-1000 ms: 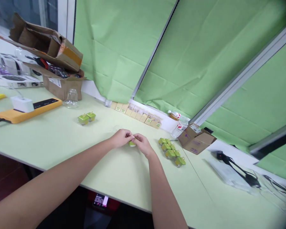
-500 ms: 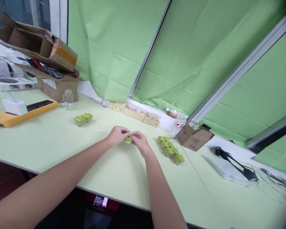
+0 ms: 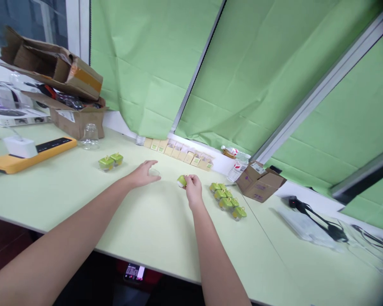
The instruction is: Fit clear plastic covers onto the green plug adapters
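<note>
My right hand (image 3: 194,189) is closed on a small green lid (image 3: 181,181) with a pale white part, held tilted just above the table. My left hand (image 3: 143,174) is open, thumb and fingers apart around a small clear container (image 3: 153,172); whether they touch it I cannot tell. To the right of my right hand stands a cluster of small clear containers with green lids (image 3: 227,199), each topped with a loop. Two more green-lidded containers (image 3: 111,161) stand together left of my left hand.
Small beige boxes (image 3: 178,152) line the back edge by the green curtain. Clear plastic bottles (image 3: 236,165) and a cardboard box (image 3: 261,182) stand back right. At left are a yellow power strip (image 3: 32,156), a glass jar (image 3: 90,137) and open cardboard boxes (image 3: 78,119).
My hands, together on the green piece before, have parted. The left has opened and moved left to the clear container; the right has shifted slightly right, keeping the green lid.
</note>
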`<state>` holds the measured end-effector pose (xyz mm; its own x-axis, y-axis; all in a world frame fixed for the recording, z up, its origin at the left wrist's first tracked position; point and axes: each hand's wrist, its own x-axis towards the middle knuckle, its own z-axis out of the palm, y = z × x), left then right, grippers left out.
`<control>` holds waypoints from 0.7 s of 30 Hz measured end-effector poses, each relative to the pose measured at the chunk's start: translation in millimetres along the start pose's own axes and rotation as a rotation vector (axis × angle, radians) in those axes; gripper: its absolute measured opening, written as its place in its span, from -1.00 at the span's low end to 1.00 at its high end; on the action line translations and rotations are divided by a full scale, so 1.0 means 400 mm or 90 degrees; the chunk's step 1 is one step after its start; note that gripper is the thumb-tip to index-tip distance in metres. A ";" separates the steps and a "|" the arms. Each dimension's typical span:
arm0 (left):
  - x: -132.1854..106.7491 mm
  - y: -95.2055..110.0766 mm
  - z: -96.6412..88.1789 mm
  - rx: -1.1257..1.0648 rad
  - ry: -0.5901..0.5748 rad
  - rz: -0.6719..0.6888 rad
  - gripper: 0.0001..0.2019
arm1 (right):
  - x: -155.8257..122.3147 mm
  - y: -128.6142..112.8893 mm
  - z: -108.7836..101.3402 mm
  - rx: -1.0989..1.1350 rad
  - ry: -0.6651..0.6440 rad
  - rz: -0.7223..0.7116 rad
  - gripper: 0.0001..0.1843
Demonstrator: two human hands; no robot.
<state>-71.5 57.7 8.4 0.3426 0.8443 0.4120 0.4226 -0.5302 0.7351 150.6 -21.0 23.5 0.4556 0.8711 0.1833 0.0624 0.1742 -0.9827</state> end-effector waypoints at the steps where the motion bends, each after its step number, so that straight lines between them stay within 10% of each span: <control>1: -0.005 -0.011 0.006 -0.010 -0.058 -0.012 -0.26 | 0.001 0.005 0.001 -0.008 0.006 -0.023 -0.73; 10: -0.048 0.053 0.101 -0.250 -0.271 0.075 -0.25 | -0.043 -0.019 0.033 0.005 -0.133 -0.130 -0.77; 21: -0.054 0.083 0.104 -0.306 -0.264 0.096 -0.29 | -0.048 0.017 0.044 -0.150 -0.208 -0.157 -0.81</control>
<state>-30.0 18.7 1.4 0.7052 0.6122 0.3576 -0.0445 -0.4651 0.8841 126.8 -28.6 13.8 0.1008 0.9221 0.3735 0.3510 0.3183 -0.8806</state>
